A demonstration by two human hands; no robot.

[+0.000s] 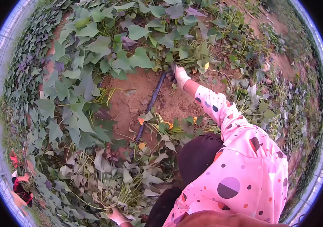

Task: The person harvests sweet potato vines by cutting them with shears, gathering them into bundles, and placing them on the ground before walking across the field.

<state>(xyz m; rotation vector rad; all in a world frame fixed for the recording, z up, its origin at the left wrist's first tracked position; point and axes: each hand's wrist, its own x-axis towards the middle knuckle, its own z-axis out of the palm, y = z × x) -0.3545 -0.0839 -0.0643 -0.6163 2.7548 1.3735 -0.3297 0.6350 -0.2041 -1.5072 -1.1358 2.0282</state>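
My right hand (177, 74), in a glove with dark fingers and a white cuff, reaches forward to the edge of the leafy vines (138, 56). Its fingers are closed at the upper end of a black drip hose (154, 94), which runs straight across bare brown soil (125, 108). Leaf stems lie close around the fingertips. Low in the view, my left hand (118, 217) in a pale glove is beside wilted vines (108, 185). Its fingers are largely hidden, so what it touches cannot be told. The lower end of the hose disappears under leaves.
Dense green vines (82, 87) cover the left side. Loose, wilted foliage (271, 102) lies to the right. Yellow and orange leaves (141, 145) dot the soil. A person in red and black (21, 187) is at the far left edge. My dark-trousered knee (199, 155) is bent close to the soil.
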